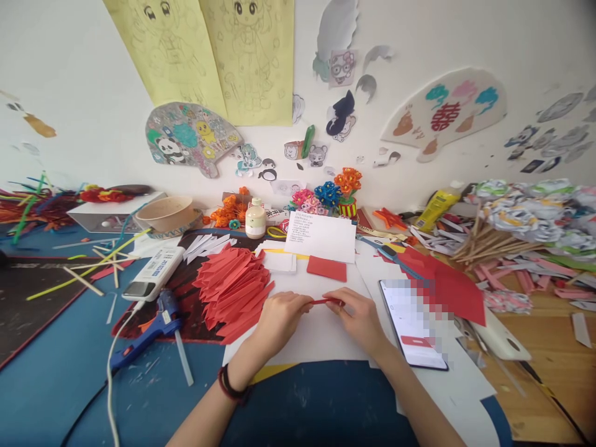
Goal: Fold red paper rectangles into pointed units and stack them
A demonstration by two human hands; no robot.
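Observation:
Between my two hands, above the white paper (302,344), is a narrow folded strip of red paper (320,302). My left hand (284,316) pinches its left end, and my right hand (358,313) grips the right end with fingers closed. Just beyond them lies a small stack of red paper pieces (326,269). Left of my left hand spreads a large pile of folded red paper strips (233,288). A phone with a lit screen (412,326) rests to the right of my right hand.
A blue glue gun (153,335) and a white power bank (154,273) with its cable sit at left. A handwritten card (321,237), a glue bottle (256,219) and pipe-cleaner flowers (327,194) stand at the back. Red sheets (447,285) lie right, near paper-wrapped sticks (484,230).

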